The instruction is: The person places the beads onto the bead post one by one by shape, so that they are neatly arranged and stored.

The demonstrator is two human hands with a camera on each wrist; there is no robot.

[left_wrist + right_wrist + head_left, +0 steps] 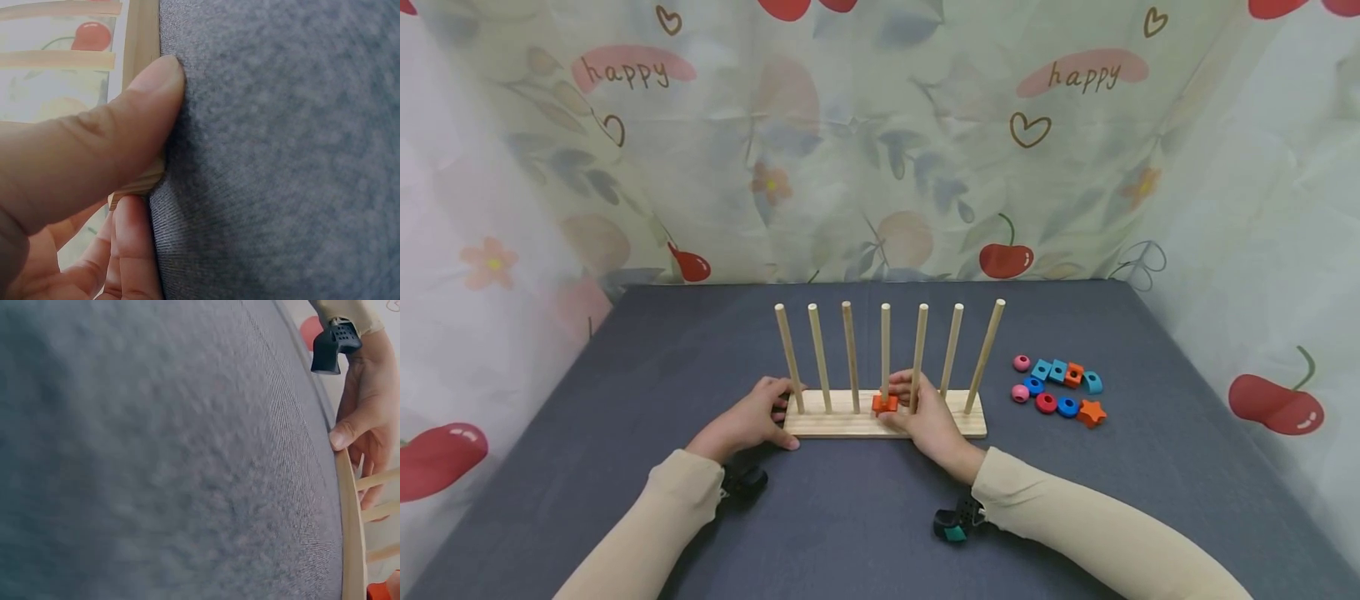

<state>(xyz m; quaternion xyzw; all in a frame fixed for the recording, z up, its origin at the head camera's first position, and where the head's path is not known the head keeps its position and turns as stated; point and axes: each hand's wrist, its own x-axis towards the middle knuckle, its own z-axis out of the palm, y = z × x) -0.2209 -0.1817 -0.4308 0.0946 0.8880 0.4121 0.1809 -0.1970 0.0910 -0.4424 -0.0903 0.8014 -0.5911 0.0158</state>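
A pale wooden peg rack (842, 427) with several upright pegs stands on the dark table. My left hand (747, 421) grips the rack's left end; in the left wrist view the thumb (134, 119) lies along the front edge and fingertips touch the end face. At the foot of the middle peg sits an orange bead (884, 405). My right hand (931, 423) pinches this bead, its fingers reaching around the peg to the right. In the right wrist view only a corner of the orange bead (377, 591) shows, beside a fingertip.
To the right of the rack lie loose beads: a pink ball (1021, 363), light blue blocks (1041, 370), an orange block (1073, 374), a red ring (1046, 402), a blue ring (1067, 407) and an orange star (1092, 413). A printed curtain (850, 167) hangs behind the table.
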